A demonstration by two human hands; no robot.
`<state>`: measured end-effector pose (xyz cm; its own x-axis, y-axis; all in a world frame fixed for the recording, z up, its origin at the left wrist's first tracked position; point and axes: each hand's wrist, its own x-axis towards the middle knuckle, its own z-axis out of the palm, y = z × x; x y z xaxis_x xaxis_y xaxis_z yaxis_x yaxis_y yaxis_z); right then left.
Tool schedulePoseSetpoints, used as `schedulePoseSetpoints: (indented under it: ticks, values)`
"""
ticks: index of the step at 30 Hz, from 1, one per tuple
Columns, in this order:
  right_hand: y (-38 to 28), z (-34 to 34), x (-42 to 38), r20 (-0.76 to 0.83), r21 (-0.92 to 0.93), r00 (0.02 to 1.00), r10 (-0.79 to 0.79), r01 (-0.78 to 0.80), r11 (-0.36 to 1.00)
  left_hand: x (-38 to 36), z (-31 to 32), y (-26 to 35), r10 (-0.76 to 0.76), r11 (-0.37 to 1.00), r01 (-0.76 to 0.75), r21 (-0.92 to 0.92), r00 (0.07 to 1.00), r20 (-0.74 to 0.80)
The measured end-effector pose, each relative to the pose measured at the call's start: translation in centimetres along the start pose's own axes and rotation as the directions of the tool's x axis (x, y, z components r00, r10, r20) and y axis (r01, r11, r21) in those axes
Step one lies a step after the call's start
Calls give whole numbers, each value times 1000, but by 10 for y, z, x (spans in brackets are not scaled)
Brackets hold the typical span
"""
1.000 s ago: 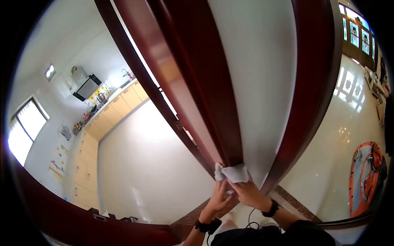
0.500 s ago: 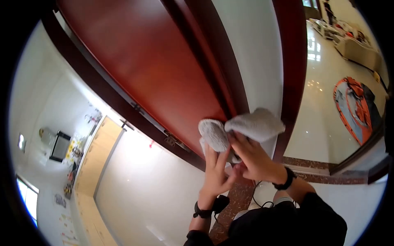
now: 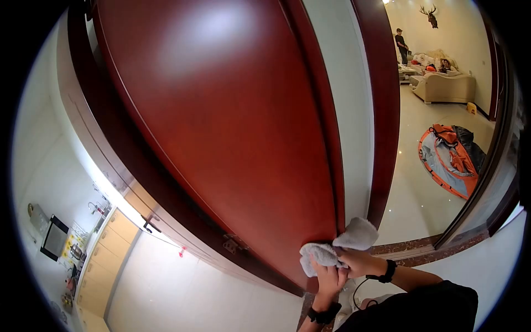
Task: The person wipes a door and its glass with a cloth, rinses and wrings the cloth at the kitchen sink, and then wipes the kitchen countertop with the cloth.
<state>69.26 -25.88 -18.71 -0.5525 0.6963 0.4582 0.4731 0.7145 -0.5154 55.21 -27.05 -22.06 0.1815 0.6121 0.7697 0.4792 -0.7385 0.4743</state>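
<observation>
A grey cloth (image 3: 321,255) is bunched against the lower part of a dark red door (image 3: 238,138), close to its right edge. My left hand (image 3: 330,281) presses on the cloth's left part, the fingertips partly sunk in its folds. From the right, my right hand (image 3: 357,264) grips the same cloth, and a loose flap of it sticks up above the fingers. Both hands are close together, and a black band sits on each wrist. The cloth's underside is hidden.
Left of the door lies a kitchen with wooden cabinets (image 3: 105,257). A white wall strip (image 3: 345,105) and dark red frame (image 3: 385,110) stand at right. Beyond are an orange-grey folded fabric item (image 3: 451,157) on the floor, a sofa (image 3: 442,88) and a person (image 3: 401,45).
The view has tilted up, showing more of the room at right. My hands and the cloth appear lower and further right in view, closer together, with the cloth more bunched.
</observation>
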Motion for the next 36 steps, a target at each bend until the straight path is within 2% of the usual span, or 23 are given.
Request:
schedulePoseSetpoints:
  ticks: [1, 3, 7, 8, 11, 13, 14, 16, 17, 18, 19, 20, 21, 23, 24, 26, 27, 29, 31, 33, 35, 36]
  values:
    - [5, 6, -7, 78, -28, 996, 34, -32, 999, -11, 1, -3, -49, 999, 49, -2, 998, 32]
    - [2, 15, -12, 72, -9, 995, 62, -62, 998, -28, 0, 0, -154, 988, 154, 4, 983, 99]
    - [0, 30, -14, -30, 78, 996, 80, -77, 994, -20, -22, 19, -264, 956, 286, -68, 936, 234]
    - [-3, 32, -12, -62, 133, 994, 85, -77, 988, -13, -25, 26, -263, 964, 267, 12, 941, 213]
    - [7, 39, -3, -210, 132, 972, -102, 131, 983, 11, -31, 47, -210, 978, 208, 27, 963, 166]
    - [13, 14, 11, -160, 277, 970, -184, 223, 935, 25, -32, 59, -205, 978, 194, 74, 960, 191]
    - [13, 7, 15, -218, 145, 958, -184, 218, 965, 31, -31, 65, -195, 978, 175, 109, 960, 203]
    - [8, -12, 35, -400, 65, 879, -259, 309, 949, 45, -26, 74, -158, 972, 122, 199, 971, 177]
    - [0, -24, 45, -527, 105, 794, -304, 415, 904, 48, -22, 79, -354, 935, 347, 70, 918, 181]
    - [-9, -30, 48, -535, 152, 794, -288, 426, 892, 50, -18, 83, -534, 833, 551, -57, 826, 178]
    - [-3, -28, 43, -446, 123, 844, -297, 386, 914, 51, -7, 88, -592, 751, 611, -251, 791, 157]
    - [-5, -29, 38, -438, 209, 858, -269, 388, 898, 52, 5, 92, -646, 641, 630, -439, 751, 134]
    - [-6, -34, 31, -426, 295, 872, -241, 386, 874, 44, 22, 92, -595, 716, 560, -417, 802, 54]
    - [13, -42, 7, -323, 442, 937, -135, 276, 854, 28, 57, 93, -472, 846, 415, -334, 875, -110]
    - [22, -49, -6, -254, 512, 964, -82, 206, 834, 9, 77, 92, -510, 836, 468, -287, 856, -89]
    - [68, -77, -40, -368, 371, 888, -278, 414, 831, 17, 121, 108, -328, 943, 332, 6, 936, -125]
    - [91, -89, -56, -417, 288, 833, -364, 501, 816, 21, 143, 116, -233, 955, 253, 154, 962, -141]
    - [115, -119, -66, -534, 173, 732, -424, 585, 792, 24, 171, 104, -164, 968, 159, 193, 986, 9]
    - [130, -150, -55, -575, -40, 651, -496, 583, 812, 41, 185, 85, 139, 907, -90, 410, 986, -90]
    - [134, -168, -39, -780, -150, 457, -428, 527, 836, 99, 185, 109, 40, 982, 15, 189, 959, -281]
    - [135, -186, -30, -766, -154, 516, -383, 432, 889, 119, 200, 111, -66, 914, 234, 331, 892, -447]
    - [136, -186, -21, -742, -121, 544, -391, 464, 877, 107, 214, 90, -70, 830, 302, 470, 891, -448]
